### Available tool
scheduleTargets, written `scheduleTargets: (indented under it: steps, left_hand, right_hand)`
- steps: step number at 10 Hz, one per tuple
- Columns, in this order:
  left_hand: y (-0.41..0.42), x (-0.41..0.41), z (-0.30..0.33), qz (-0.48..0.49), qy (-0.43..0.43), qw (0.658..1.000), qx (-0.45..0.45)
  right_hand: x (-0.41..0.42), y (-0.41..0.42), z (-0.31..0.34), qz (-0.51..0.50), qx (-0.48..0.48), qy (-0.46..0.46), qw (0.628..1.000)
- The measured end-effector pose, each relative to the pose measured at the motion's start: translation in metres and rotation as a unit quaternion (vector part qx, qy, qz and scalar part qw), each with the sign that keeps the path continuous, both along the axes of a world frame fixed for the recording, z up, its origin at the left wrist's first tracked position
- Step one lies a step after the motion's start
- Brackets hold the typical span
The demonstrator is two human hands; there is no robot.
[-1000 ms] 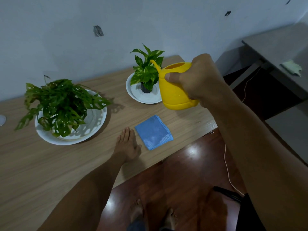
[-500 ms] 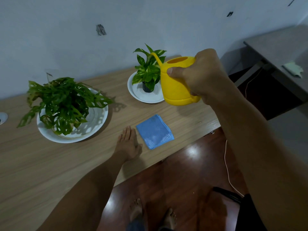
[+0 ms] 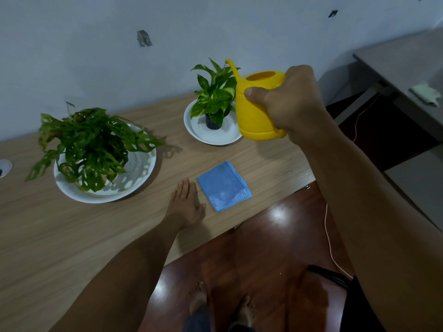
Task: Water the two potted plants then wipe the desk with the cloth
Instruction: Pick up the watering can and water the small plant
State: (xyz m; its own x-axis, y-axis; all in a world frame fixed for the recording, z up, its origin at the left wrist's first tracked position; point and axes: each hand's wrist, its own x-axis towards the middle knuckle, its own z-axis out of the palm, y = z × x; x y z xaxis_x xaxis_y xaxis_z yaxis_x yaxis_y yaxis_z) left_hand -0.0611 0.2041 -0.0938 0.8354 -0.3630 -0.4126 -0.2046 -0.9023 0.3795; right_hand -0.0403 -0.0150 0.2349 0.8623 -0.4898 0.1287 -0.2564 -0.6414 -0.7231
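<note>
over the last second the right hand (image 3: pixel 291 101) has lifted the yellow can (image 3: pixel 257 109) a little and levelled it, so that it sits more upright in the upper right of the frame, the thin spout (image 3: pixel 232 68) now curving up over the leaves of the small plant (image 3: pixel 215 95) rather than dipping toward them. no water can be seen leaving the spout, so this reads as either the end of a pour or a pause before one; which of the two cannot be told. the right hand grips the can with fingers wrapped round its far side and the thumb pressed on the near wall. the left hand (image 3: pixel 185 204) has not moved: it lies flat, fingers straight, on the desk (image 3: pixel 268 161) at lower centre, just beside the folded blue cloth (image 3: pixel 224 185) but not on it. the small plant stands in its white saucer (image 3: pixel 211 137) at upper centre, the big plant (image 3: pixel 93 142) on its white plate (image 3: pixel 141 173) at centre left, well apart. judging by the can's place, the big plant's watering and the wipe are probably yet to come.
</note>
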Motion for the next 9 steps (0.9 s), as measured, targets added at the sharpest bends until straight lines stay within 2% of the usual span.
scheduleTargets:
  steps: [2, 5, 9]
  left_hand:
    - [0.001, -0.001, -0.003, 0.004, -0.004, 1.0, -0.006]
    - [0.001, -0.002, 0.0, 0.003, -0.005, 1.0, -0.009]
    - [0.0, -0.001, 0.005, 0.0, 0.007, 1.0, -0.004]
  right_hand:
    - [-0.004, 0.0, -0.004, 0.016, 0.021, 0.013, 1.0]
    - [-0.015, -0.007, -0.007, 0.026, -0.009, 0.048, 0.998]
    - [-0.014, -0.006, -0.004, 0.002, -0.026, 0.003, 1.0]
